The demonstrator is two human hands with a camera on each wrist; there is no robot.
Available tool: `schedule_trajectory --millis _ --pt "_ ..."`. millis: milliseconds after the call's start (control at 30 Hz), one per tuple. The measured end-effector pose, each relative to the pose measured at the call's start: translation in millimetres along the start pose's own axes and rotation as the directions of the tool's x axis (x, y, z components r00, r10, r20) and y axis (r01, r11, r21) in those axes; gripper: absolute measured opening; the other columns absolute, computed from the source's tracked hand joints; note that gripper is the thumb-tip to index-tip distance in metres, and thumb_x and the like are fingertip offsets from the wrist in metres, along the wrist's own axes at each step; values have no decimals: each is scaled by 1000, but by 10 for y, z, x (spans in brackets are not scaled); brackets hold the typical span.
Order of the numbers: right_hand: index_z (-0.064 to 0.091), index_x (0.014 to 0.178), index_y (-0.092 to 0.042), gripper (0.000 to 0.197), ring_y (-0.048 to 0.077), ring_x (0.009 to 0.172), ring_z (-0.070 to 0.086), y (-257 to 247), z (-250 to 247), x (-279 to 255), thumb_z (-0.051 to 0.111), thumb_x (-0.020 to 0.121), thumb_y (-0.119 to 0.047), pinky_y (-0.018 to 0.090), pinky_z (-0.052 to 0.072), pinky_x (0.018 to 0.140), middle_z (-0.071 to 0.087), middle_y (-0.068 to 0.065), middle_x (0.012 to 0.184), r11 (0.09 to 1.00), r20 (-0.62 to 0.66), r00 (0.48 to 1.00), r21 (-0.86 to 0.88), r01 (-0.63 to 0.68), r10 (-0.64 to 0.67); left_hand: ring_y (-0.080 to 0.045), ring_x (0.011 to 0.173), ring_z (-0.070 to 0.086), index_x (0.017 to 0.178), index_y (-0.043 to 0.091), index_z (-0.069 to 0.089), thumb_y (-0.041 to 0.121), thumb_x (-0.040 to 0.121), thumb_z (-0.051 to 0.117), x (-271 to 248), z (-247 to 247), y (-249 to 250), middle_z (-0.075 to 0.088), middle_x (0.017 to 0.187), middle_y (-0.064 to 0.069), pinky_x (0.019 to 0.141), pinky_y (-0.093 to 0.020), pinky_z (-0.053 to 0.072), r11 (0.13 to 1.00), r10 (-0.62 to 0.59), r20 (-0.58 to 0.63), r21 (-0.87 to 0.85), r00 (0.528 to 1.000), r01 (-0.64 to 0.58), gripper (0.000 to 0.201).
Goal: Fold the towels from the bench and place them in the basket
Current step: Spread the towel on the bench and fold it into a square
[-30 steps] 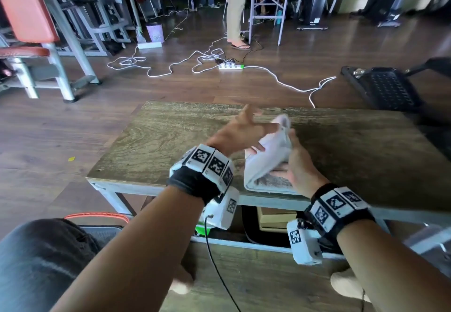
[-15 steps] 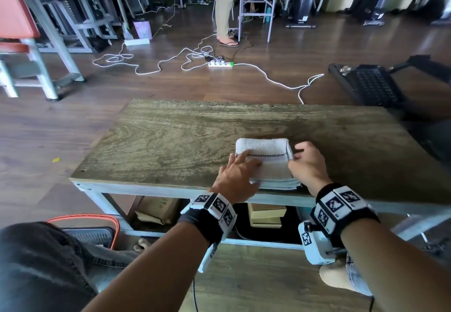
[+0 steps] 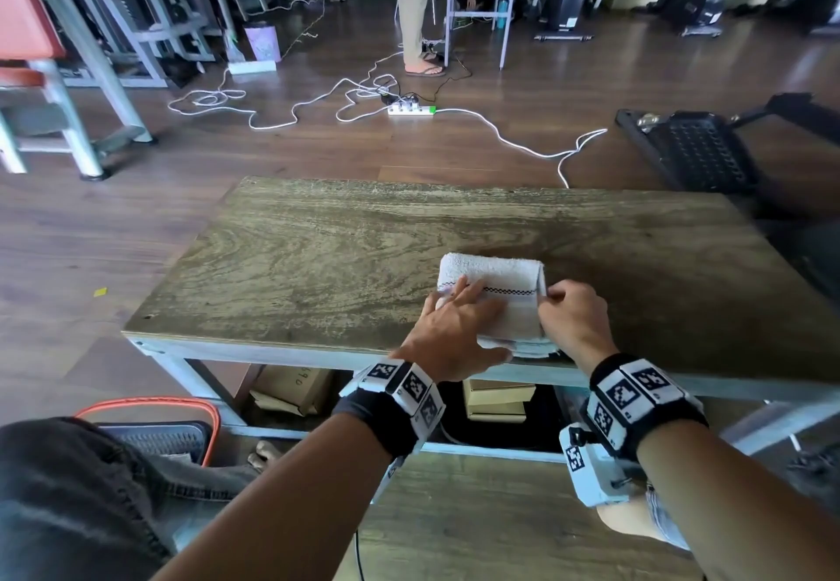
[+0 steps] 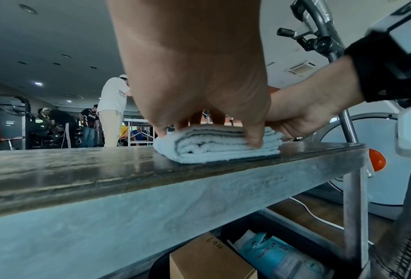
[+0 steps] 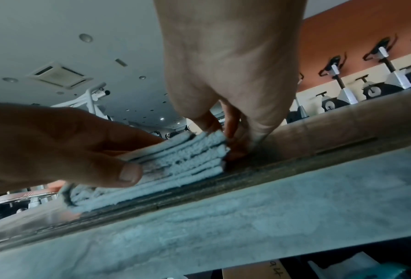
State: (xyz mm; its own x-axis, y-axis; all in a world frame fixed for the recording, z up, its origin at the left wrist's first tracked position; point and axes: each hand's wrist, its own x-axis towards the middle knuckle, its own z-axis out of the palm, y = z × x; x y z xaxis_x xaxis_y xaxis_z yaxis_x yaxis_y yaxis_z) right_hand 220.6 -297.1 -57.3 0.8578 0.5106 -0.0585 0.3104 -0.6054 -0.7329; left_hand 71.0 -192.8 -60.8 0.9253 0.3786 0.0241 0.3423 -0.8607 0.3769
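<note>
A white towel (image 3: 497,282) with a thin checked stripe lies folded in several layers near the front edge of the wooden bench (image 3: 318,253). My left hand (image 3: 454,330) lies on top of it, fingers straight and pressing down. In the left wrist view its thumb reaches down the towel's (image 4: 214,149) front edge. My right hand (image 3: 568,314) is at the towel's right side, fingers curled onto the stacked layers (image 5: 175,162). An orange-rimmed basket (image 3: 145,401) sits on the floor at the lower left, partly hidden by my knee.
Cardboard boxes (image 3: 291,387) lie under the bench. White cables and a power strip (image 3: 411,110) trail across the floor beyond it. A person (image 3: 413,3) stands farther back. Black equipment (image 3: 695,148) is at the right, and a gym frame (image 3: 91,94) at the left.
One second ago both hands held the towel up, folding it. It now lies flat on the bench, left hand pressing on top and right hand at its right edge.
</note>
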Motion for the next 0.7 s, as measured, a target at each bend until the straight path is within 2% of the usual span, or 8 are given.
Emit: schedule_trajectory --millis 100,167,233,333,467,533,633,700 --pt "76 101 -13 17 16 87 66 64 19 44 66 88 -11 25 51 81 73 2 96 997 42 999 68 28 -31 -22 152 7 141 32 42 74 80 52 55 23 52 17 163 -1 121 -50 0 995 -51 -18 86 999 52 75" --pt "76 86 -21 7 16 84 73 119 54 77 74 83 -16 34 60 82 76 -2 87 987 87 996 162 11 -26 -19 152 7 140 27 42 76 81 45 93 62 77 18 163 -5 121 -49 1 993 -65 -20 98 998 66 77" --pt "75 78 -22 7 18 77 75 135 74 90 79 79 -16 41 63 77 77 -1 80 976 99 995 216 -12 -10 -20 151 10 140 25 42 71 86 39 121 104 81 20 162 -10 121 -49 4 992 -41 -37 120 998 45 70" --pt "74 80 -17 11 21 77 76 133 71 100 79 82 -8 40 64 72 76 6 83 959 119 993 279 -46 13 -21 151 12 144 25 42 52 99 39 144 101 48 21 161 -12 122 -49 2 999 -11 -7 49 1000 12 53" --pt "75 84 -15 7 22 79 75 163 52 124 78 82 -9 37 63 72 76 6 85 952 139 990 305 -36 -7 -19 135 40 133 24 50 45 101 41 170 33 87 51 137 -2 118 -55 13 975 64 -139 -204 988 -92 39" --pt "75 86 -14 5 19 76 74 153 36 118 75 84 -9 34 62 68 75 6 83 958 147 989 284 -32 -10 -17 145 26 142 21 41 48 101 37 164 44 155 40 151 -3 121 -54 3 985 73 -69 -153 995 -83 50" --pt "75 85 -13 5 17 71 72 107 -1 123 72 86 -9 28 58 63 75 8 83 951 180 983 297 -80 26 -16 152 -2 157 19 15 57 101 24 129 164 174 7 165 -5 122 -51 -6 991 72 69 107 995 -79 69" --pt "70 88 -14 6 16 75 69 41 -10 121 67 88 -10 26 55 67 72 3 88 981 57 998 191 -21 11 -14 151 -11 158 20 8 63 99 17 120 228 153 -3 165 -2 121 -49 -9 989 62 77 126 995 -71 73"
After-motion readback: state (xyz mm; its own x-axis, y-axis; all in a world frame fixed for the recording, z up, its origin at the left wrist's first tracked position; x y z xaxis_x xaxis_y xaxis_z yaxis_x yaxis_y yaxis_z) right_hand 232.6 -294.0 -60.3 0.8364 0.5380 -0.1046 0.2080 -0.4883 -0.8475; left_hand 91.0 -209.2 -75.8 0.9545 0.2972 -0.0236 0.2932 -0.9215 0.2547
